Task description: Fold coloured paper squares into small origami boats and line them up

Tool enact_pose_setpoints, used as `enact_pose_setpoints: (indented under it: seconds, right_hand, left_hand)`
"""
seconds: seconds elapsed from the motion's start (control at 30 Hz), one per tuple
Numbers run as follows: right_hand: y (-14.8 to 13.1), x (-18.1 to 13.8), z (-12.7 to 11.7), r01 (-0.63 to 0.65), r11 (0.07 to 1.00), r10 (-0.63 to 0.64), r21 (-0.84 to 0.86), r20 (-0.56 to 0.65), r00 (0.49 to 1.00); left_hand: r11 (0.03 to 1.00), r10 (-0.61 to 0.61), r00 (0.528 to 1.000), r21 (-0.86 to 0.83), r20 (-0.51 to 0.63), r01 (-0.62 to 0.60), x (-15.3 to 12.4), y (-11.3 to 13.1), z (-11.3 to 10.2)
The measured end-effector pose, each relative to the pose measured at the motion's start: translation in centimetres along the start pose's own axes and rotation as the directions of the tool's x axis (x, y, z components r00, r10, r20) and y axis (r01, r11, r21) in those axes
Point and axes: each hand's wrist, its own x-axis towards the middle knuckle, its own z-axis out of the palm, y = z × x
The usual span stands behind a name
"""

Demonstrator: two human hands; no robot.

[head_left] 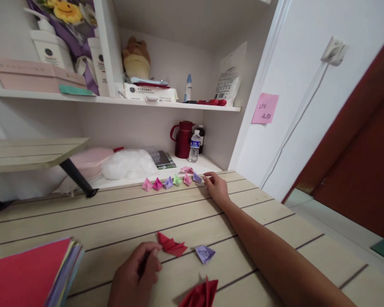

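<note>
Just beside the right hand (216, 187) sits a purple origami piece (197, 178).

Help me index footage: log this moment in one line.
right hand: at purple origami ending row | left hand: by farther red origami | contacts: unclear

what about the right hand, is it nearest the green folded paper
No, the right hand is nearest the purple folded paper at the row's right end.
</note>
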Motion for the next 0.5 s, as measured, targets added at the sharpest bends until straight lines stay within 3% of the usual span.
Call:
enact_pose_setpoints:
  seconds: [0.2, 0.33, 0.5]
  right_hand:
    - [-1.6, -5.5, -1.1, -0.015, 0.982, -0.026, 0.191, 0.215, 0.976]
    - [-3.8, -9.5, -2.8, 0.0, 0.965, -0.103, 0.264, 0.375, 0.921]
    - [-7.5, -13.0, -3.5, 0.095, 0.947, -0.24, 0.307, 0.48, 0.844]
  left_hand:
    - [0.998, 0.062, 0.995, 0.001, -0.077, -0.062, 0.3, 0.2, -0.6]
    - [0.983, 0.185, 0.979, 0.026, -0.084, -0.183, 1.1, -0.5, -0.9]
    - [0.976, 0.216, 0.975, 0.01, -0.055, -0.215, 1.5, -1.2, -0.8]
